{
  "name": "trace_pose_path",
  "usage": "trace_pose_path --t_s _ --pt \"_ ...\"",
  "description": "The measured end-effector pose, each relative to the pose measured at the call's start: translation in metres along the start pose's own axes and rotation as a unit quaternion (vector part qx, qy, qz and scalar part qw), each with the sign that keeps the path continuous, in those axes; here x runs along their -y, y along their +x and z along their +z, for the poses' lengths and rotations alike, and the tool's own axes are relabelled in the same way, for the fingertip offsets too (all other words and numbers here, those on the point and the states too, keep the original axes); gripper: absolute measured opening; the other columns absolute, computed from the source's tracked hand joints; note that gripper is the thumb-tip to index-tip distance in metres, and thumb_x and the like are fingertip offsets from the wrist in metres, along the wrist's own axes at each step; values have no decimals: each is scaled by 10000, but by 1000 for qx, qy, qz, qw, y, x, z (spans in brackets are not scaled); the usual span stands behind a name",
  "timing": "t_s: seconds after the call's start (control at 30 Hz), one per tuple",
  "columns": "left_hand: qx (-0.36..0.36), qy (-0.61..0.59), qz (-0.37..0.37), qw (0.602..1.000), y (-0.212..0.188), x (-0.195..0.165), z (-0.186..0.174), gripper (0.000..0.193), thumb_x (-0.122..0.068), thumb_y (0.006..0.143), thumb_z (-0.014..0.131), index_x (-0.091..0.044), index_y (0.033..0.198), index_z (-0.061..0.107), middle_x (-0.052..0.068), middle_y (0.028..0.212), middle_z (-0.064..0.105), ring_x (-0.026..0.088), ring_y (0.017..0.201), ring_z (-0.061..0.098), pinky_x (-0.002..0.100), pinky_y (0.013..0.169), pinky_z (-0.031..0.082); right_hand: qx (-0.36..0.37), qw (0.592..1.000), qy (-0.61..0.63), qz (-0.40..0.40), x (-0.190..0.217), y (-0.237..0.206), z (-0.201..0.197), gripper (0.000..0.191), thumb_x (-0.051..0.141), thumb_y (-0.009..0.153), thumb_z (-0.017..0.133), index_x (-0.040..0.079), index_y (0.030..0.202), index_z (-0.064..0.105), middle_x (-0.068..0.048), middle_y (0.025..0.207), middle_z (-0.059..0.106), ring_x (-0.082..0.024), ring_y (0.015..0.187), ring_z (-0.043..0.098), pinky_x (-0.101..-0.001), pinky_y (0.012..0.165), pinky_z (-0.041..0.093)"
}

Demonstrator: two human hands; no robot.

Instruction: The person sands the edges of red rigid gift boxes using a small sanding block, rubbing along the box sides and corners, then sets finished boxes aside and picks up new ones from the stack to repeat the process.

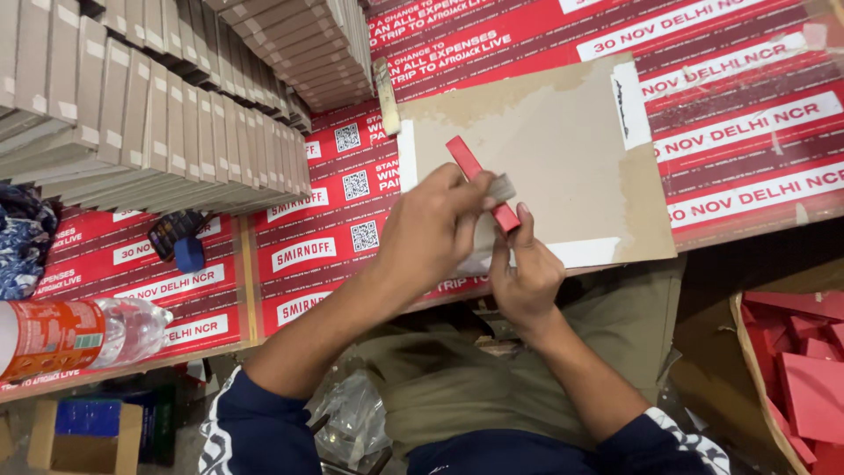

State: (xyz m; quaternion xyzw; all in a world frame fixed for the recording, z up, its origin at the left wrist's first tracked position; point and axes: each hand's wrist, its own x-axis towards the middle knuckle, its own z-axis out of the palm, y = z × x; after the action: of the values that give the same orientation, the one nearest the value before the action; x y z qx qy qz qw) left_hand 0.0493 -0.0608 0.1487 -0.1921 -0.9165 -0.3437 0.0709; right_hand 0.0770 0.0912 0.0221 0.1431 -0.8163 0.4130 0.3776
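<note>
A person's left hand (435, 230) and right hand (526, 274) pinch a narrow red strip (481, 181) and a grey card piece (502, 187) with closed fingers, above a brown cardboard sheet (563, 149) on the red-covered table (747, 132), near stacked flat boxes (158, 123).

Lighting bright, even, warm-ish, seems overhead, no single harsh source. Shadows soft: faint one under hands (475, 237) on brown cardboard sheet (563, 167), darker zone below table edge toward lap. Slight sheen on plastic bottle (88, 334) and glossy red table cover (747, 114). Centre fairly sharp, fingers a bit motion-soft. Wide-angle bend at edges, stacked boxes (158, 105) top left lean and smear.
</note>
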Motion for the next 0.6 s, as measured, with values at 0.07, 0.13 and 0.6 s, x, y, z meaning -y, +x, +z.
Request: trace_pose_path --t_s 0.07,0.13,0.6 --pt "-22 20 27 999 11 10 -1 301 -48 912 625 -95 1200 700 150 925 603 356 804 665 458 682 522 -3 1000 8 0 4 4 0 519 -83 945 711 -144 1417 504 -200 808 674 -352 697 696 -402 677 561" --pt "-67 90 14 994 33 22 -9 270 -69 939 652 -90 1200 715 171 904 596 373 765 646 478 652 499 -7 1000 5 17 8 5 -1 515 -90 937 735 -130 1406 525 -203 802 680 -350 684 697 -401 661 557" --pt "27 138 192 971 -5 -23 19 298 -110 830 637 -19 1114 612 104 1156 582 321 1034 598 459 802 517 -9 1000 1 3 -1 3 -3 601 43 917 711 -115 1442 465 -228 848 680 -365 726 703 -419 664 555"
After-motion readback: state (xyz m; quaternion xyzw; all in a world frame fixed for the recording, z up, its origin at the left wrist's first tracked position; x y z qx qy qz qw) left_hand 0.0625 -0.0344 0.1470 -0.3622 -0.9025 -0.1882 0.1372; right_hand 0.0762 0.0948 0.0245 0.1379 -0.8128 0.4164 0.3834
